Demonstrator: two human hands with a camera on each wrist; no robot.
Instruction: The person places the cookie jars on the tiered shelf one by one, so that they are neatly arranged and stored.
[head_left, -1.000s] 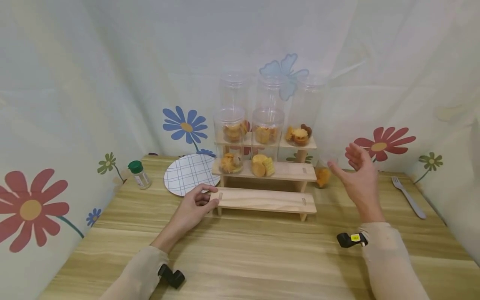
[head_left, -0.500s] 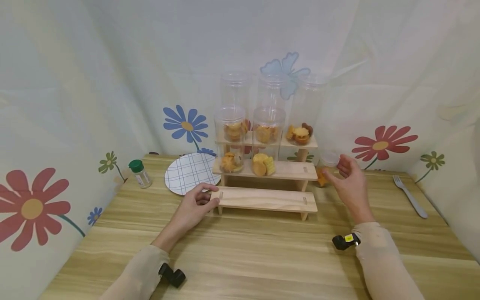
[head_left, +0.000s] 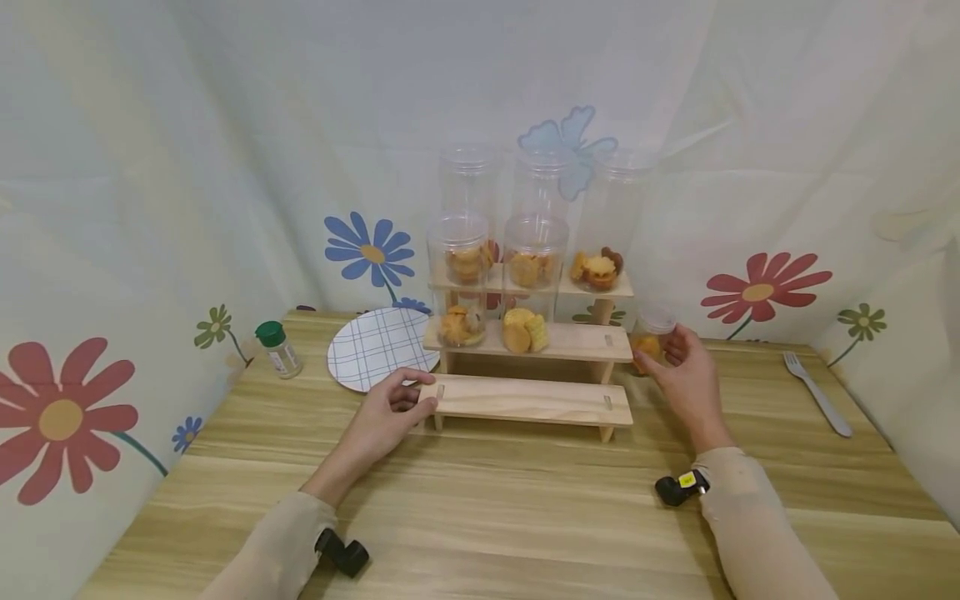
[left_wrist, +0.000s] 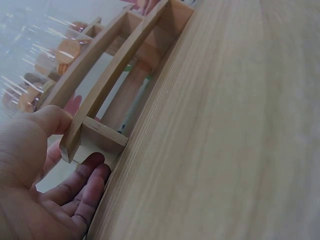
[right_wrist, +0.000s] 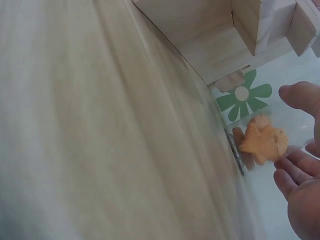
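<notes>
My left hand (head_left: 392,410) holds the left end of the lowest step of a tiered wooden shelf (head_left: 525,400). In the left wrist view the thumb lies against the plank and curled fingers (left_wrist: 92,182) sit by its leg. At the shelf's right side, my right hand (head_left: 686,375) is around a clear lidded jar (head_left: 654,321) standing on the table. Orange fish-shaped biscuits (right_wrist: 265,142) show inside. In the right wrist view its thumb (right_wrist: 300,97) appears a little apart from the jar, with the fingers close to the other side.
Clear jars of biscuits (head_left: 528,267) stand on the middle and top steps. A checked oval plate (head_left: 378,346) and a green-capped shaker (head_left: 279,350) are at the left. A grey fork (head_left: 817,396) lies at the right. Behind hangs a flowered curtain (head_left: 480,75).
My right hand has moved left and down, from beside the jar to around it. My left hand stays on the shelf's lowest step.
</notes>
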